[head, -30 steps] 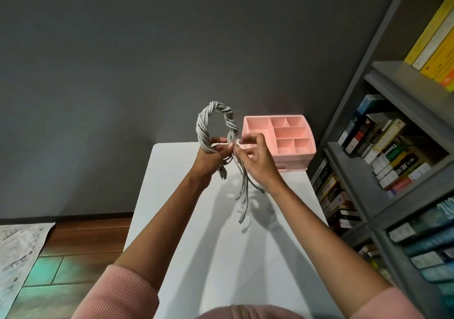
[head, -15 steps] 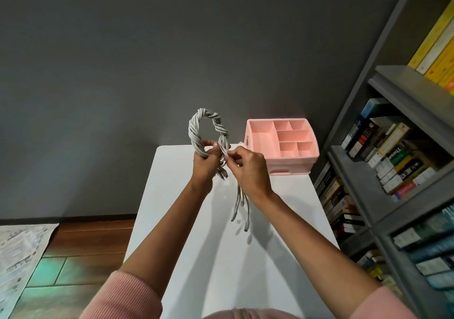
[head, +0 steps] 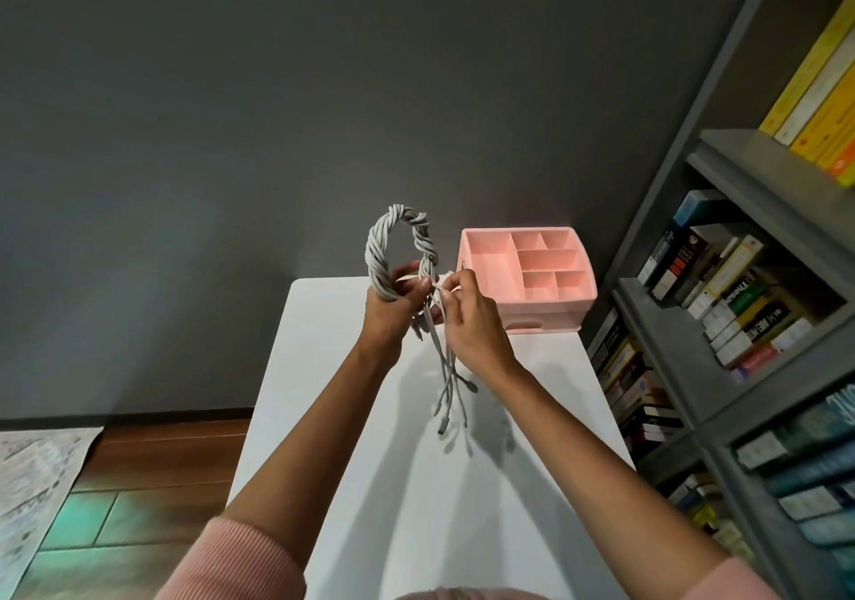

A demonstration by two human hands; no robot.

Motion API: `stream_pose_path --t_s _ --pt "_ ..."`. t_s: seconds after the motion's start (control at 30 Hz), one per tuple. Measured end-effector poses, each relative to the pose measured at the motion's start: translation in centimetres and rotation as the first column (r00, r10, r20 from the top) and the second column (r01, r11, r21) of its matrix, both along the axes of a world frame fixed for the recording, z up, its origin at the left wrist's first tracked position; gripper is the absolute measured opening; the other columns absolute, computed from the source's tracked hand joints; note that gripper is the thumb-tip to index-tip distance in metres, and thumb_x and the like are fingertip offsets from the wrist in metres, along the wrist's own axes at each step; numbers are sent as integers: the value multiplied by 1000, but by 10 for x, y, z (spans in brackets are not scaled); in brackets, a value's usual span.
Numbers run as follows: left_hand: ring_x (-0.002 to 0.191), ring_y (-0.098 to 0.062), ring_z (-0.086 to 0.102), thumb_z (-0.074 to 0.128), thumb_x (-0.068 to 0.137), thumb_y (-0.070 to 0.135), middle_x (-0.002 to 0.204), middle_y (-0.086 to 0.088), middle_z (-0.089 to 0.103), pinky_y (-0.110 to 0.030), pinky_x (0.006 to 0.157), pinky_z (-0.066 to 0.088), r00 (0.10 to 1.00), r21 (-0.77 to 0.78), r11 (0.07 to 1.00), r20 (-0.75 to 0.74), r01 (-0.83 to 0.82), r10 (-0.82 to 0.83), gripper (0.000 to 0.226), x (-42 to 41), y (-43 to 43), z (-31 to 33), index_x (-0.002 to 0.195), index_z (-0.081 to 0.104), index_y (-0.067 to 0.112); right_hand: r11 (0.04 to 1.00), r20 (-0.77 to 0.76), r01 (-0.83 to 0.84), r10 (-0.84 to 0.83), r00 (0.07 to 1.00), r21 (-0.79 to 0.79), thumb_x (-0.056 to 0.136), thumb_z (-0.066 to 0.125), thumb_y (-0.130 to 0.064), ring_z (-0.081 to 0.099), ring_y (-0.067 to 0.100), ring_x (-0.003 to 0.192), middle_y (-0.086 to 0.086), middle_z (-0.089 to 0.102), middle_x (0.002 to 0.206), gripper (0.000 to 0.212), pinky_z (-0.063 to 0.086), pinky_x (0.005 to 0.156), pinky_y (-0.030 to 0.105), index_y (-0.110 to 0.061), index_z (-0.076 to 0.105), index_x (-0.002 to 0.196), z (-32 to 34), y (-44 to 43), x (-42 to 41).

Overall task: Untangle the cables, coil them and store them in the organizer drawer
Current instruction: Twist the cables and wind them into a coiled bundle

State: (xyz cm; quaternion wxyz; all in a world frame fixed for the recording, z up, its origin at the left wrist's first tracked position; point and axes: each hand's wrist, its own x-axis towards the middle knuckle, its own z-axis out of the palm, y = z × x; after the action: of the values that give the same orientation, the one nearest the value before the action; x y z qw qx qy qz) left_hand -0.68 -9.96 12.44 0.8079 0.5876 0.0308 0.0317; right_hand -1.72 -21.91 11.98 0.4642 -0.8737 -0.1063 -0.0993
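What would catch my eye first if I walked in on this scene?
First, the twisted grey cables, held up as a loop above the white table: the left hand grips the loop, the right hand pinches a strand. Next, the pink organizer at the table's far right corner, beside a grey bookshelf.

One wide-angle head view looks forward and down along both forearms onto the white table (head: pixel 509 484), with the left hand (head: pixel 386 310) and right hand (head: pixel 472 322) near, mid-frame; grey wall (head: pixel 277 114) behind, bookshelf (head: pixel 740 331) along the right edge.
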Motion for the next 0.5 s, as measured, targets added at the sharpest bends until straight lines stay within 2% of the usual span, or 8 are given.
stream_pose_path --t_s 0.07,0.17,0.3,0.4,0.5 --pt "80 -23 59 58 89 0 94 -19 61 -28 67 53 1000 30 999 4 -24 24 32 3 1 -4 120 54 -4 1000 79 14 -14 997 -4 96 47 -15 62 28 87 8 62 95 4 50 77 41 -12 49 97 0 -1 -1" --pt "72 -19 61 56 90 -2 84 -13 65 -30 67 52 998 -3 999 -30 -46 46 27 6 1 -8 117 56 -3 999 102 21 -24 995 32 90 58 -10 59 20 83 5 59 92 2 50 78 35 -9 56 89 2 -3 0" --pt "62 -13 62 57 87 -7 77 -9 66 -27 62 52 998 3 998 -35 -56 56 24 8 3 -12 110 59 -3 997 -89 -19 26 996 78 90 63 -17 55 3 67 -7 58 77 11 45 67 18 -10 54 92 1 -6 -2" --pt "62 -12 64 57 87 -8 73 -3 70 -27 59 54 998 -12 999 -45 -38 37 25 9 7 -13 112 60 -5 989 -245 -73 103 964 128 89 65 -24 52 4 64 -9 52 71 17 49 67 27 -13 55 98 0 -8 3" --pt "65 -8 66 55 87 -8 74 2 72 -22 61 53 1000 -24 1000 -21 -17 17 27 11 12 -10 114 58 -6 984 -277 -172 152 949 -49 90 61 -34 49 11 69 -2 46 78 23 39 66 23 -12 61 85 -4 -10 6"
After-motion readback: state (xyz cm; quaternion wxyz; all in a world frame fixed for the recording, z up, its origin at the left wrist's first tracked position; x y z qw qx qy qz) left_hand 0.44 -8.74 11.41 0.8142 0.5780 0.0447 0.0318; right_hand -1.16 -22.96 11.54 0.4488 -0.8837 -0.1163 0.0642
